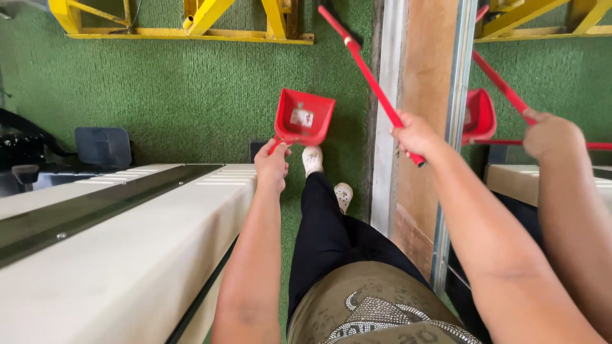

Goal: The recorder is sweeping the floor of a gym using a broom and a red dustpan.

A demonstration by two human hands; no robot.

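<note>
Gripping red dustpan [304, 118], red broom [373, 83]

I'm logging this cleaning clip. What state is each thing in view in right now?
Left hand: closed around the dustpan's handle.
Red dustpan: held off the green carpet, tilted, mouth facing up toward the camera.
Right hand: gripped around the broom handle.
Red broom handle: slanted, its brush end up at the frame's top edge.
Mirror: reflects the arm, dustpan and broom.
Green carpet: laid flat.
</note>
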